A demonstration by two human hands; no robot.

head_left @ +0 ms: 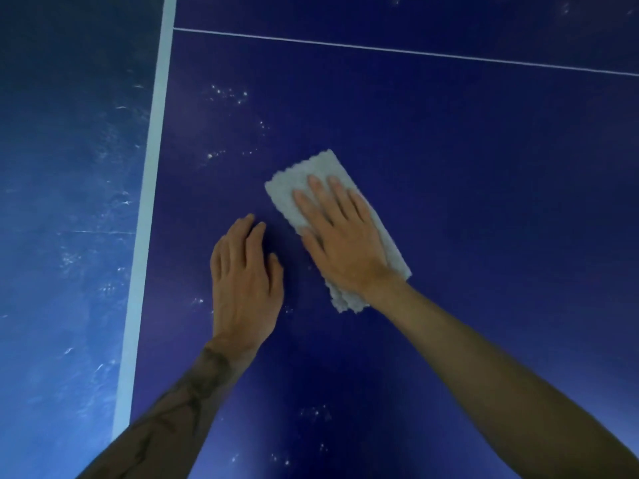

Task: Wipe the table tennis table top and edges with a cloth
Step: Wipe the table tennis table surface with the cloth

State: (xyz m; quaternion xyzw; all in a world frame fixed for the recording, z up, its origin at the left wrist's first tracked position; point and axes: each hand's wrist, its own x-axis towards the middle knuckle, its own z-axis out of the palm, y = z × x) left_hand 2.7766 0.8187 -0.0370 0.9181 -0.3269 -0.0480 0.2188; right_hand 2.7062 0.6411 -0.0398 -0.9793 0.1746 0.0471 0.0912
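Head view: a folded white cloth [287, 191] lies flat on the blue table [484, 167] beneath the right grip [342, 243], whose straight fingers press it down. Just beside it, the left grip [242, 285] rests relaxed on the table, holding nothing.

The head view looks steeply down, close over the blue table top [449, 150].

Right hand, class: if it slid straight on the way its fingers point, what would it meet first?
Nothing standing: beyond the cloth under the right hand lies bare table top, probably the white specks, then the thin white line.
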